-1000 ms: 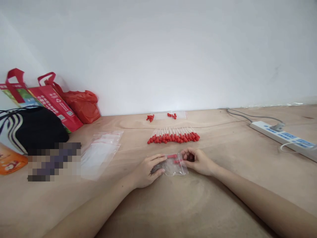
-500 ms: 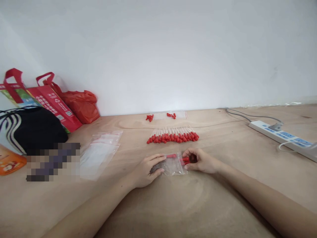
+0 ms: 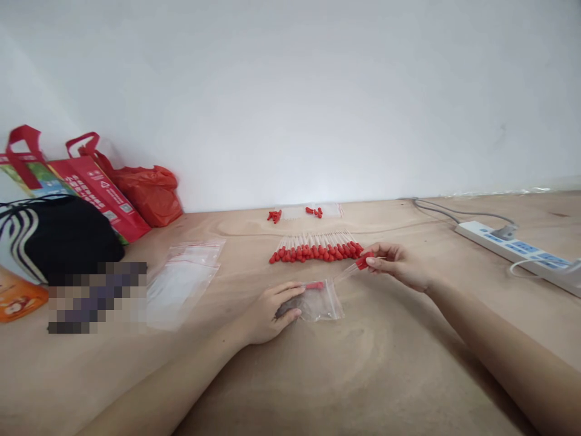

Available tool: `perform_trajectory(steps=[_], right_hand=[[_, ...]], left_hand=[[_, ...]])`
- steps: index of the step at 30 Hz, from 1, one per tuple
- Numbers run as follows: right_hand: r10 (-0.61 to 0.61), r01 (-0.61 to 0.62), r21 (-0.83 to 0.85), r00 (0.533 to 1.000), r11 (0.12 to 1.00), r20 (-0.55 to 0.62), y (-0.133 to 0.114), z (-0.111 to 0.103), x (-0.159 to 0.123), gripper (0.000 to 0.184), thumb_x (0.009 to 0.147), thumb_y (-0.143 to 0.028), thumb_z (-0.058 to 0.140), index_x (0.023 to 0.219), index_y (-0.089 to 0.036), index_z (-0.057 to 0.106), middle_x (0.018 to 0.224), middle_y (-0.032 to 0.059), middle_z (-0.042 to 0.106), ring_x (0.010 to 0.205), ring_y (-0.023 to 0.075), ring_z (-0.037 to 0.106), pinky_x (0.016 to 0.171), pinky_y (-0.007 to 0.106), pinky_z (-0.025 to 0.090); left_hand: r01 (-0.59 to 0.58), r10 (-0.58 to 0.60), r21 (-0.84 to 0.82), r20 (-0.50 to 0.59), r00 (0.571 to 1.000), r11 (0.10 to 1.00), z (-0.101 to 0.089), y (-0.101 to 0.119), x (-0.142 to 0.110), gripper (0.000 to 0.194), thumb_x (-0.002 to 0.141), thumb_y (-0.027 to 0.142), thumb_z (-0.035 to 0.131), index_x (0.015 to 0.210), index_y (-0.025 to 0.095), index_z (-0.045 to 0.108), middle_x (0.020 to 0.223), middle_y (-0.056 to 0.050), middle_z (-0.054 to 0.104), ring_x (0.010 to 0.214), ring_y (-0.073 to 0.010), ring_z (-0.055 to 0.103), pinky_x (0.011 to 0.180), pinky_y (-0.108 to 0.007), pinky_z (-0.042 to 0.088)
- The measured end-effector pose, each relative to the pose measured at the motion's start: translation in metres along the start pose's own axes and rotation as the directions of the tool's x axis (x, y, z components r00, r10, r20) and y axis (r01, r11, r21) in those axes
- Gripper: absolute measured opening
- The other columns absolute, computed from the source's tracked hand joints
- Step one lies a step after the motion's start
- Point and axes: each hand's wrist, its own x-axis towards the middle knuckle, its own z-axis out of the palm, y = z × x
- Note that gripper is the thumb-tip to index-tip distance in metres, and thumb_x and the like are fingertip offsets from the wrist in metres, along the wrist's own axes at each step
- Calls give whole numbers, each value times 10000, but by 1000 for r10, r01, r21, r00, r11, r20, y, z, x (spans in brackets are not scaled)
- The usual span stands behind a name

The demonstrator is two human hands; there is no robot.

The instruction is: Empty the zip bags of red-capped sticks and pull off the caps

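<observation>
My left hand (image 3: 271, 312) lies on the wooden table (image 3: 399, 363), fingers pinching the left edge of a small clear zip bag (image 3: 320, 303) with a red seal strip. My right hand (image 3: 399, 264) has lifted away to the right of the bag and pinches a red-tipped clear dropper (image 3: 356, 267) by its red bulb, the clear tip pointing down-left toward the bag. Just behind lies a row of several red-tipped droppers (image 3: 318, 249), side by side.
A stack of empty clear zip bags (image 3: 184, 278) lies at left. Red shopping bags (image 3: 97, 181), a black bag (image 3: 63, 236) and an orange pack (image 3: 18, 297) crowd the far left. Small red pieces (image 3: 295, 213) lie by the wall. A white power strip (image 3: 521, 251) with cables sits at right.
My right hand left the bag's right edge and moved up and right to the end of the dropper row, now holding one dropper. My left hand and the bag stayed put.
</observation>
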Motion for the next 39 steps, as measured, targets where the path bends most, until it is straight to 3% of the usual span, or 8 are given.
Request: perform_trajectory(steps=[4, 9, 16, 25, 29, 32, 35, 39], right_hand=[[-105, 102, -25, 977, 994, -186, -12, -16, 5, 335, 594, -409, 721, 821, -186, 615, 782, 34, 662, 651, 120, 585, 639, 285, 493], [-426, 334, -295, 837, 895, -343, -14, -14, 30, 306, 648, -404, 678, 867, -198, 622, 835, 49, 671, 742, 170, 618, 715, 347, 506], [-722, 487, -769, 690, 413, 49, 20, 16, 64, 212, 817, -245, 452, 840, -216, 661, 892, 73, 644, 801, 180, 608, 742, 331, 493], [-619, 436, -885, 744, 164, 252, 28, 17, 62, 216, 825, -257, 479, 960, -221, 644, 910, 78, 638, 825, 198, 572, 732, 324, 440], [-638, 356, -916, 752, 184, 164, 18, 17, 52, 240, 792, -361, 539, 952, -211, 637, 894, 84, 643, 836, 221, 548, 727, 360, 400], [-637, 388, -858, 765, 338, 95, 14, 28, 33, 162, 807, -295, 515, 810, -195, 642, 739, 55, 626, 720, 171, 537, 683, 319, 395], [-553, 443, -734, 826, 515, 111, 17, 46, 12, 130, 764, -263, 557, 669, -195, 612, 617, 10, 583, 618, 128, 509, 620, 272, 387], [-420, 408, -707, 891, 578, 171, 24, 65, -4, 100, 709, -220, 594, 613, -205, 615, 591, -13, 569, 617, 122, 497, 662, 289, 378]], left_hand=[[-8, 8, 2, -6, 1000, 1000, 0, -1, 0, 389, 834, 299, 458, 1215, 225, 465, 1294, -52, 464, 1188, -189, 427, 1002, -369, 356], [-15, 15, 9, -12, 1000, 1000, 1, -2, 0, 396, 832, 302, 457, 1217, 213, 463, 1292, -56, 465, 1186, -184, 429, 1004, -361, 355], [13, -14, 12, 18, 1000, 1000, -1, 1, 0, 403, 831, 301, 454, 1221, 201, 462, 1302, -72, 453, 1199, -195, 415, 1009, -377, 345], [-5, 5, 7, 10, 1000, 1000, 0, -1, 1, 400, 830, 299, 456, 1220, 210, 464, 1297, -70, 459, 1194, -201, 421, 1001, -386, 354], [-7, 7, 6, 2, 1000, 1000, 0, -1, 0, 400, 828, 294, 459, 1220, 213, 466, 1295, -69, 461, 1186, -207, 431, 995, -389, 361], [2, -2, 3, -1, 1000, 1000, 0, -1, 0, 395, 826, 296, 465, 1214, 222, 473, 1296, -61, 462, 1192, -207, 425, 999, -386, 358], [-4, 4, 4, -5, 1000, 1000, 0, 0, 0, 393, 826, 304, 466, 1211, 222, 477, 1286, -56, 475, 1196, -199, 421, 1004, -378, 354], [-9, 9, 19, -6, 1000, 1000, 1, 0, 1, 397, 830, 311, 460, 1216, 220, 473, 1288, -64, 473, 1184, -195, 435, 995, -377, 361]])
